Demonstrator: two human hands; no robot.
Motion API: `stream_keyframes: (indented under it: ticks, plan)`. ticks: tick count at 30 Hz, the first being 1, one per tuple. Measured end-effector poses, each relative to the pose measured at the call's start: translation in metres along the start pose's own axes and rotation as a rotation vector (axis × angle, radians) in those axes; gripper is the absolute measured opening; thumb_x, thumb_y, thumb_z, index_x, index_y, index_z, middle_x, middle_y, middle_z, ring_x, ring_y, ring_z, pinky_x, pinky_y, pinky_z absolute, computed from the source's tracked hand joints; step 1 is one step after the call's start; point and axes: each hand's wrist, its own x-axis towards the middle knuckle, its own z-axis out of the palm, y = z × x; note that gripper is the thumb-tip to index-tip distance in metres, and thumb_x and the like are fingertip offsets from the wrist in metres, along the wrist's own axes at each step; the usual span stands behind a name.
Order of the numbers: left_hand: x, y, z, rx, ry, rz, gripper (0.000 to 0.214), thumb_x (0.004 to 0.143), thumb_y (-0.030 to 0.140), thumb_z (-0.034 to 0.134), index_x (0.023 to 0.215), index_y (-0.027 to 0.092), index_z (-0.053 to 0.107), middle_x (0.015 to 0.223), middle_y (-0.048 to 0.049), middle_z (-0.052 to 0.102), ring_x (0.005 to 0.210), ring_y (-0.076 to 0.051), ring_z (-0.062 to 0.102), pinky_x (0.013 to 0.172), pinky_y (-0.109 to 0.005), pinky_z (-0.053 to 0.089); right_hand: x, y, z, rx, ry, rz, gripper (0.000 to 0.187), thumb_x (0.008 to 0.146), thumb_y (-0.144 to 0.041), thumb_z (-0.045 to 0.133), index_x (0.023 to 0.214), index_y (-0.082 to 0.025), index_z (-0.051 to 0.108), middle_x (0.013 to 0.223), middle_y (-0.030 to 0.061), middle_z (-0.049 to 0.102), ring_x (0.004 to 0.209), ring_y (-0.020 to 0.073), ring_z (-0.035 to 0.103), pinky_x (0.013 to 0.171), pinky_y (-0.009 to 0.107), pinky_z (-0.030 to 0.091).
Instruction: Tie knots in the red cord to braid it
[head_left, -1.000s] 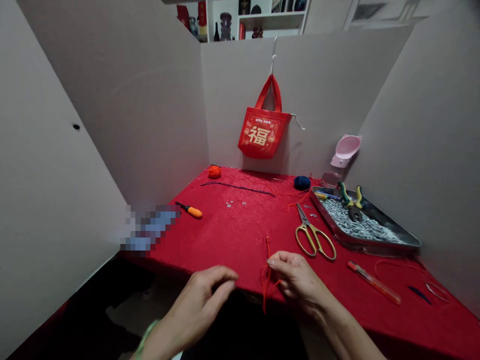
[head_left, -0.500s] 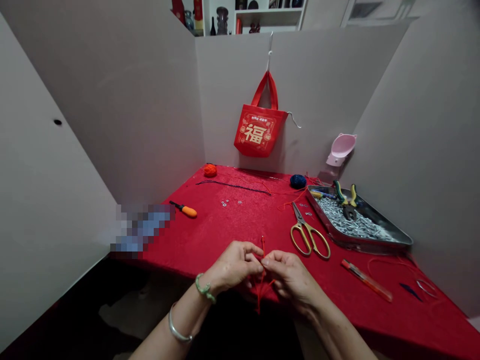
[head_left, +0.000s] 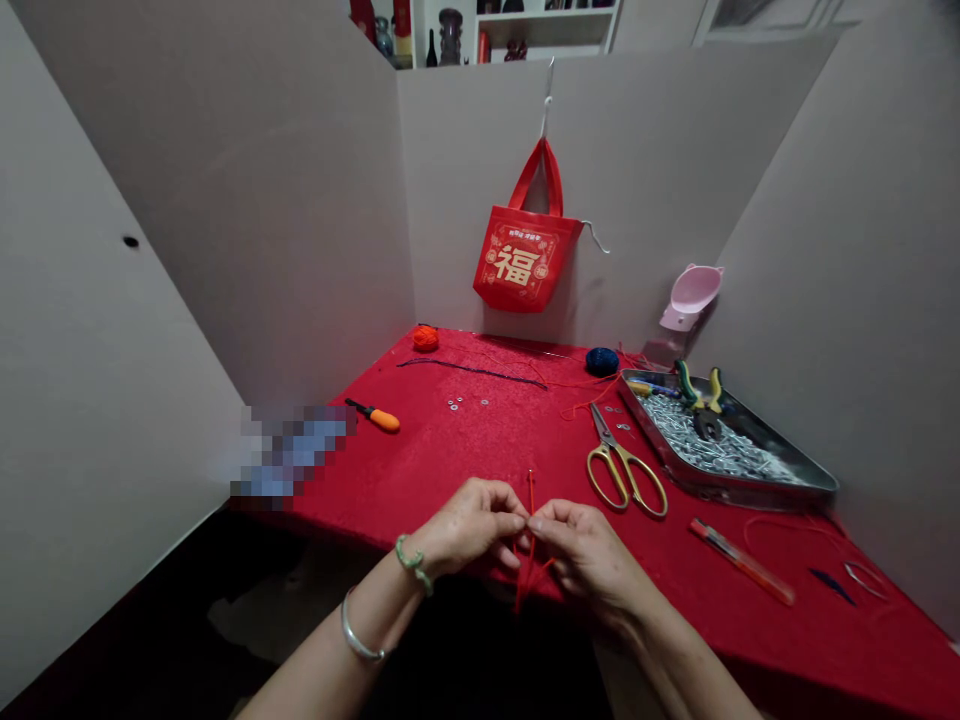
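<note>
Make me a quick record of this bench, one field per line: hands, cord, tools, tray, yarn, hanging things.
Left hand: thumb and finger together at the red cord; grip unclear
Right hand: pinching the red cord, close against the left hand
Cord: one strand runs away from the hands, others trail below
Tools: gold-handled scissors, right of the hands; orange-handled tool, left
Tray: small metal pieces, pliers
Yarn: orange ball, blue ball
Hanging: red bag
</note>
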Motion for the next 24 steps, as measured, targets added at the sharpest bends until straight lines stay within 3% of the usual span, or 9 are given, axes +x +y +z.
stream_keyframes:
  ticks: [4,9,13,19,24]
  plan:
    - [0.002,-0.001,0.004,0.036,-0.003,0.001,0.01,0.067,0.019,0.045,0.075,0.012,0.048,0.063,-0.0024,0.058,0.044,-0.008,0.053,0.043,-0.017,0.038,0.001,0.002,0.0,0.013,-0.018,-0.017,0.033,0.066,-0.043,0.059,0.067,-0.013,0.045,0.041,-0.007,0.033,0.033,0.0017,0.019,0.035,0.018,0.01]
    - [0.003,0.001,0.006,0.097,0.051,0.053,0.01,0.063,0.014,0.04,0.069,0.013,0.048,0.051,0.0042,0.044,0.038,-0.002,0.034,0.037,-0.014,0.023,-0.002,-0.001,0.002,0.027,0.01,0.036,0.032,0.064,-0.041,0.06,0.067,-0.015,0.041,0.037,-0.0096,0.026,0.03,0.0024,0.017,0.033,0.018,0.008]
    - [0.006,-0.001,0.009,0.037,0.111,-0.006,0.01,0.062,0.016,0.039,0.065,0.013,0.048,0.048,0.0056,0.035,0.038,-0.003,0.025,0.036,-0.016,0.013,-0.003,-0.005,0.004,0.014,0.015,0.039,0.032,0.064,-0.04,0.06,0.068,-0.015,0.04,0.037,-0.0099,0.025,0.03,0.0023,0.017,0.033,0.018,0.008]
    - [0.005,-0.004,0.011,0.066,0.156,0.042,0.024,0.066,0.035,0.054,0.063,0.011,0.051,0.047,0.0059,0.035,0.039,-0.002,0.025,0.038,-0.017,0.014,-0.005,-0.004,0.005,-0.056,0.045,-0.018,0.032,0.066,-0.04,0.058,0.066,-0.015,0.04,0.041,-0.0088,0.027,0.034,0.002,0.02,0.037,0.018,0.011]
    - [0.001,-0.003,0.011,0.015,0.172,0.012,0.028,0.061,0.037,0.061,0.062,0.01,0.054,0.042,0.0065,0.035,0.035,-0.002,0.023,0.036,-0.018,0.011,-0.008,-0.002,0.005,-0.221,0.074,-0.121,0.033,0.066,-0.042,0.057,0.064,-0.013,0.042,0.046,-0.006,0.029,0.041,0.0032,0.022,0.041,0.019,0.014]
